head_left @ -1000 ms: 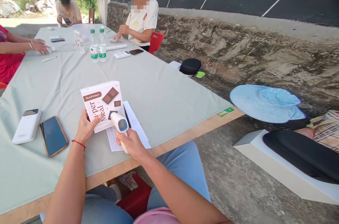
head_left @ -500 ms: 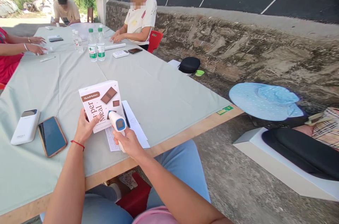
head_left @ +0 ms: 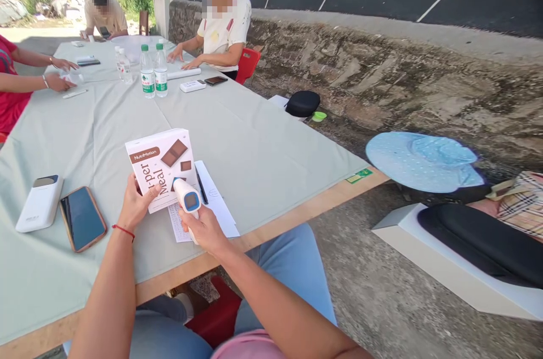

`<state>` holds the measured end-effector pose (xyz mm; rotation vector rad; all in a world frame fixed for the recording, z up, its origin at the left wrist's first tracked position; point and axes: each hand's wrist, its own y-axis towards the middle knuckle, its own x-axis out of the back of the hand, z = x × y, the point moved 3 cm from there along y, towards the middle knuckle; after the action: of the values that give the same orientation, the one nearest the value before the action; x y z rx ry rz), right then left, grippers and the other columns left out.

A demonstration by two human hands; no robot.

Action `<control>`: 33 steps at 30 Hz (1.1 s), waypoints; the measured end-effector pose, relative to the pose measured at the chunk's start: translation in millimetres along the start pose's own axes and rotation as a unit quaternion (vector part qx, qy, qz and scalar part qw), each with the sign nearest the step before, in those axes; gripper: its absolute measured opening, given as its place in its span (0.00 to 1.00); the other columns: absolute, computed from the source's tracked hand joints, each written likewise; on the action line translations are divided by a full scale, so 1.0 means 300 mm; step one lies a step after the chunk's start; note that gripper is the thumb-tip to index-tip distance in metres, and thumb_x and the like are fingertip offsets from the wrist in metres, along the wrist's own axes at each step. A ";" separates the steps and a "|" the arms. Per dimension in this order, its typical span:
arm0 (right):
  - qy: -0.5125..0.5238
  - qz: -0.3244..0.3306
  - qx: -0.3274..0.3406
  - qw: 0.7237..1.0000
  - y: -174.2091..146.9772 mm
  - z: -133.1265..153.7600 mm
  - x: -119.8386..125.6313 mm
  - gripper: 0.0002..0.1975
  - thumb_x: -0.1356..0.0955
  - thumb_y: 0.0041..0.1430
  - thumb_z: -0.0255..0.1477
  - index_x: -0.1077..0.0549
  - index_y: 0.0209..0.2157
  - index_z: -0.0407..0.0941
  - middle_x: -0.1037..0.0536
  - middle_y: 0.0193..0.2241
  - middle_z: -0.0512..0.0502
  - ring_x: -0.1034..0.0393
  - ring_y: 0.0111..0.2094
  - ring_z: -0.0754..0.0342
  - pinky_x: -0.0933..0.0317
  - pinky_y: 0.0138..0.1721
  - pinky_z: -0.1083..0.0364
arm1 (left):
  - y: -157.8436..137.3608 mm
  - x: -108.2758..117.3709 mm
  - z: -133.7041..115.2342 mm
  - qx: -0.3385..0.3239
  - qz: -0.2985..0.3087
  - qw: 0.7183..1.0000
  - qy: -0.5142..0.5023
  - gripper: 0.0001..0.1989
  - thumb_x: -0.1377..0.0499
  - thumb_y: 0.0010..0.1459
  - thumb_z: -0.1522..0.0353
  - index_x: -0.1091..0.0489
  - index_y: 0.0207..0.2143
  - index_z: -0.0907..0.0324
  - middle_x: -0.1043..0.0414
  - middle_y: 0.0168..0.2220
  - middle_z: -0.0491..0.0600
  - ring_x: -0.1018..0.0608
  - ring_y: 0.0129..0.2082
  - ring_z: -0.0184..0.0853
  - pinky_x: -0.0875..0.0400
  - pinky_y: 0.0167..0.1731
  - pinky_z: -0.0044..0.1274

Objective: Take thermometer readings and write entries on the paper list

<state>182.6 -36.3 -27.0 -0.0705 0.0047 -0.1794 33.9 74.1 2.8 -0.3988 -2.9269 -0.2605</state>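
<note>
My left hand (head_left: 138, 203) is closed round the lower left edge of a white NutriMotion carton (head_left: 142, 172) printed with brown chocolate pieces, which stands tilted over the table. In my right hand (head_left: 206, 227) is a white infrared thermometer (head_left: 185, 192), gripped by its handle. Its nose points at the carton's front, close to it; whether they touch I cannot tell. The thermometer's small screen, framed in blue, faces me and looks dark. Beneath the two lie sheets of paper (head_left: 223, 209) with a black pen (head_left: 201, 186) on top.
Left of my hands lie a white power bank (head_left: 40, 203) and a phone (head_left: 83, 219). Two water bottles (head_left: 147, 73) stand farther up the cloth-covered table (head_left: 254, 138). Other people sit around its far part. A blue hat (head_left: 424, 161) and a white box (head_left: 424, 240) are off to the right.
The thermometer's screen has gone from blue to dark grey. My hands and the carton have hardly moved. Across the table, a person in white has spread their hands apart.
</note>
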 end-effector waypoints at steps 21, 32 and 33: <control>0.035 0.025 0.036 0.998 -0.056 0.090 0.033 0.12 0.36 0.57 0.41 0.33 0.30 0.46 0.29 0.24 0.51 0.36 0.27 0.55 0.42 0.31 0.55 | 0.003 0.015 0.017 -0.010 -0.009 1.000 -0.003 0.34 0.30 0.42 0.57 0.35 0.50 0.58 0.26 0.47 0.55 0.24 0.48 0.47 0.29 0.45 0.36; 0.068 -0.105 0.132 0.983 -0.082 0.177 0.234 0.15 0.34 0.59 0.44 0.31 0.30 0.46 0.29 0.28 0.48 0.36 0.30 0.54 0.40 0.33 0.53 | 0.016 0.097 0.026 -0.034 -0.177 0.983 0.014 0.31 0.32 0.45 0.55 0.36 0.48 0.58 0.28 0.47 0.54 0.25 0.48 0.43 0.30 0.48 0.36; 0.064 -0.110 0.132 0.983 -0.083 0.179 0.241 0.15 0.35 0.59 0.44 0.31 0.30 0.46 0.29 0.28 0.47 0.36 0.30 0.53 0.40 0.33 0.53 | 0.020 0.119 0.030 -0.040 -0.207 0.977 0.011 0.31 0.32 0.46 0.55 0.37 0.48 0.58 0.29 0.48 0.54 0.25 0.48 0.43 0.31 0.50 0.36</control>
<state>250.0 -70.0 28.5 0.2069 0.1012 -0.4040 0.2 90.3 1.9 0.2104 -2.9553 -0.4329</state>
